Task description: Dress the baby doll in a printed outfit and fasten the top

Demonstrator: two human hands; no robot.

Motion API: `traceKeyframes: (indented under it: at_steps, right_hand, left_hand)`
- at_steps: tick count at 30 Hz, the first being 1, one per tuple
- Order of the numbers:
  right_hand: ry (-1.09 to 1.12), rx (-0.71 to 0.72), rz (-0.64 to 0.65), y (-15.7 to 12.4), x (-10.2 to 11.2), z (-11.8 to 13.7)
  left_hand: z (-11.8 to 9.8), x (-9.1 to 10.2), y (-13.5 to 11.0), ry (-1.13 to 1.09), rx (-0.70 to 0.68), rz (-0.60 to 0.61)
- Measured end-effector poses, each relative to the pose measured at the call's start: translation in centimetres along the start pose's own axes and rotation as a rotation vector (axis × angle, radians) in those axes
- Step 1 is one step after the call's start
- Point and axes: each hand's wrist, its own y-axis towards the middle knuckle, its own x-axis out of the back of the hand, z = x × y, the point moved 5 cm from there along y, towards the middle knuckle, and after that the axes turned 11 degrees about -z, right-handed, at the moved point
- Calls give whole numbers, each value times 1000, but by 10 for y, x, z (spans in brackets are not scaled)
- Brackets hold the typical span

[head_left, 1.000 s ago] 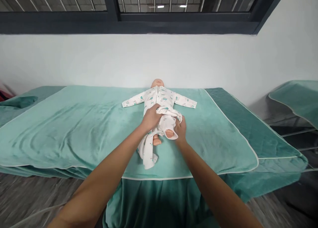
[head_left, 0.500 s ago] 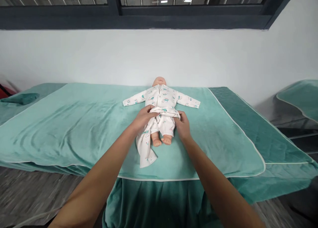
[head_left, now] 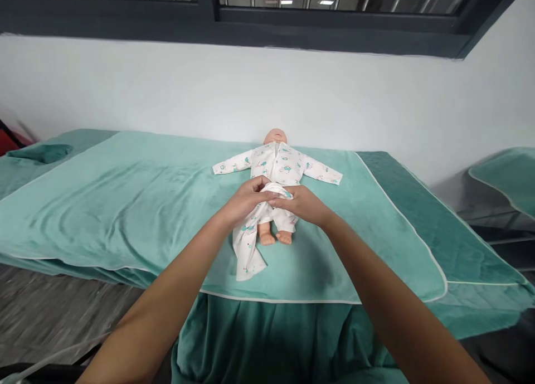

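A baby doll lies on its back, its bare feet toward me. It wears a white printed long-sleeved top, both sleeves spread outward. White printed baby pants are bunched around the hips, and one loose leg trails down on the left beside the doll's legs. My left hand is closed on the bunched fabric at the doll's waist. Opposite it, my right hand pinches the same waist fabric, fingertips close to those of the left. The hands hide part of the waistband.
A light green blanket with pale piping covers the bed under the doll. Darker green bedding shows on the right. Behind stands a white wall beneath a dark window frame.
My right hand has moved left from the doll's hip to the middle of the waist, close to my left hand. The view has shifted slightly.
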Motion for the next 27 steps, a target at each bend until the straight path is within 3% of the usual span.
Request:
traceKeyframes:
  at_steps: [5, 10, 15, 19, 27]
  right_hand:
    - [59, 56, -70, -1, 0, -5]
    - [-43, 16, -93, -3, -6, -12]
    - [-21, 36, -57, 0, -11, -5]
    - [5, -28, -23, 5, -19, -6]
    - [93, -122, -114, 15, -27, -17]
  left_hand:
    - [-1, 3, 0, 52, -51, -46]
    - [2, 10, 1, 94, -66, -71]
    - [10, 20, 6, 59, -74, -173]
    - [15, 15, 13, 5, -103, -222]
    - [17, 5, 15, -58, -100, -252]
